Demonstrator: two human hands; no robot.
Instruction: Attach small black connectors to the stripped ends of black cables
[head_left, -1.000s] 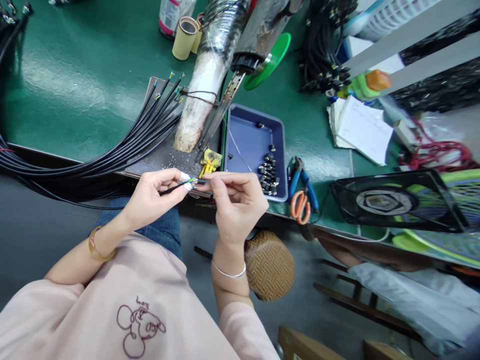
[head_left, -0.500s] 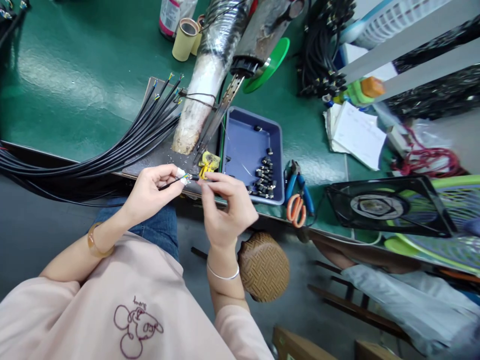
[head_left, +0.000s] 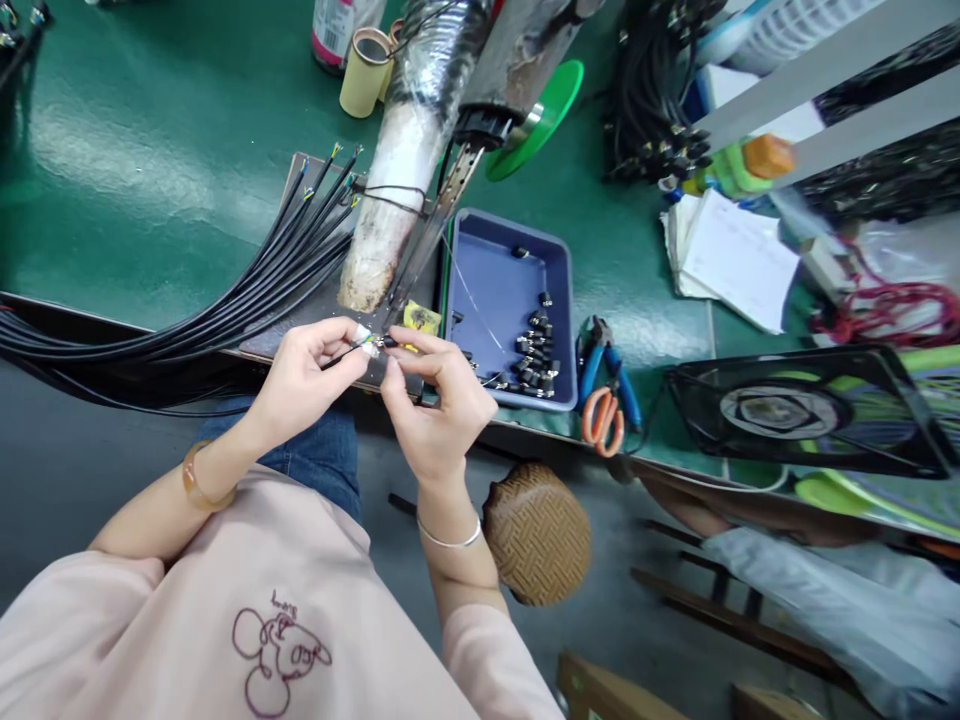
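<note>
You see a bright, evenly lit scene. Broad, pale glare lies on the left of the green tabletop (head_left: 150, 190), and a weaker sheen lies to the right of the blue tray (head_left: 487, 290). Note small, hard highlights on the foil (head_left: 442, 50). The floor (head_left: 67, 450) beneath the table edge reads darker, in shade. Your hands and sleeves show soft shading. Stretching and slant increase toward the right edge, where the black fan (head_left: 795, 412) and pale cloth (head_left: 810, 600) appear smeared and soft. Fine detail at your fingertips is too small to resolve.
</note>
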